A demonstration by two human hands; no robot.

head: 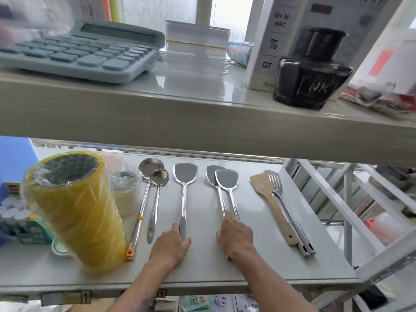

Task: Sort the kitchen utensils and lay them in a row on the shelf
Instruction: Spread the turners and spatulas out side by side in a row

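- Steel spatula (185,176) lies mid-shelf (202,262); left hand (172,243) fingers wrap its handle.
- Right hand (235,236) fingers curl over two overlapping turners (221,176).
- Yellow tape roll (74,206) crowds the ladles (155,174) at left.
- Wooden spatula (262,183) and slotted turner (275,180) lie right.

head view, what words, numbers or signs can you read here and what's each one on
"M+ M-", "MRC", "%", "GT" and a cut-off "Busi": on the white box on the upper shelf.
"NK": on the label of the black ink bottle.
Upward arrows: on two small stickers on the lower shelf's front edge.
Too blurred to read: calculator keys, the green packs at left, packets below the shelf.
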